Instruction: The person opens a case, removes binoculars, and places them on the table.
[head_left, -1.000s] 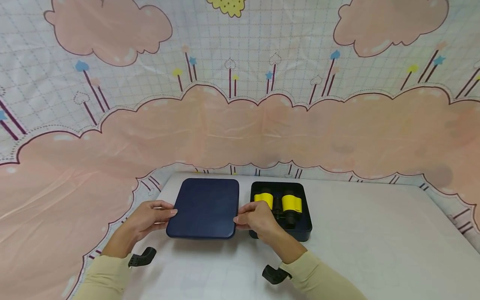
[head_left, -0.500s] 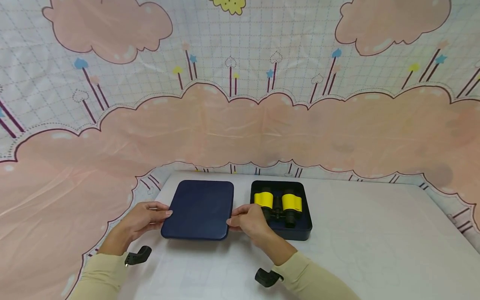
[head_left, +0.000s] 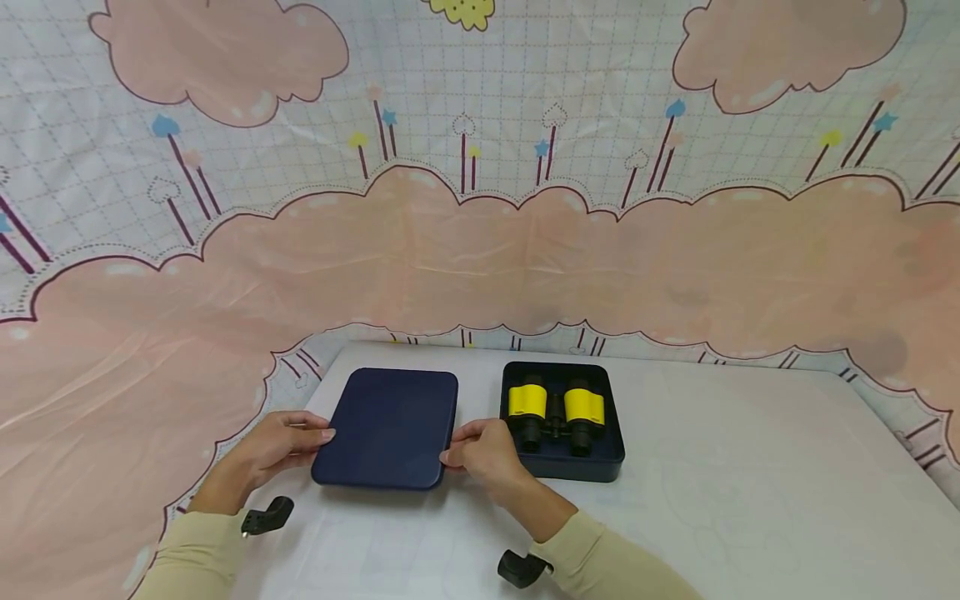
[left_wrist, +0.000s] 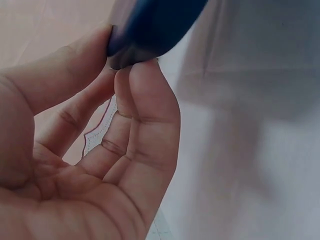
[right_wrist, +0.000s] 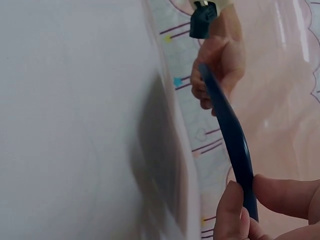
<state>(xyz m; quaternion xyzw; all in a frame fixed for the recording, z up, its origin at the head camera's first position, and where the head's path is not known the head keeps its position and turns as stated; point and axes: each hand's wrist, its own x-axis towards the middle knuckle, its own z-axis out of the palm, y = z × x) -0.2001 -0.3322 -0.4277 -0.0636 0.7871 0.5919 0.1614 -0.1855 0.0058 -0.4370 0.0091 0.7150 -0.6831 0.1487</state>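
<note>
A dark blue, rounded-square lid (head_left: 386,429) is held level between both hands, left of a matching box. My left hand (head_left: 281,450) pinches its left edge, thumb on top and fingers beneath, as the left wrist view shows with the lid's corner (left_wrist: 150,30). On the opposite edge my right hand (head_left: 487,458) pinches it between thumb and fingers. In the right wrist view the lid (right_wrist: 232,135) appears edge-on, apart from the white surface, with its shadow beside it. The open dark box (head_left: 615,454) stands to the right, holding black and yellow binoculars (head_left: 555,412).
A white tabletop (head_left: 735,483) extends to the right of the box. Behind and left of it hangs a printed cloth (head_left: 480,250) with clouds and lollipop shapes. A black camera mount sits at each wrist, the right one (head_left: 522,569) low over the table.
Both hands have carried the lid left and slightly toward me, away from the box. The right hand no longer overlaps the binoculars. Box and binoculars stay in place.
</note>
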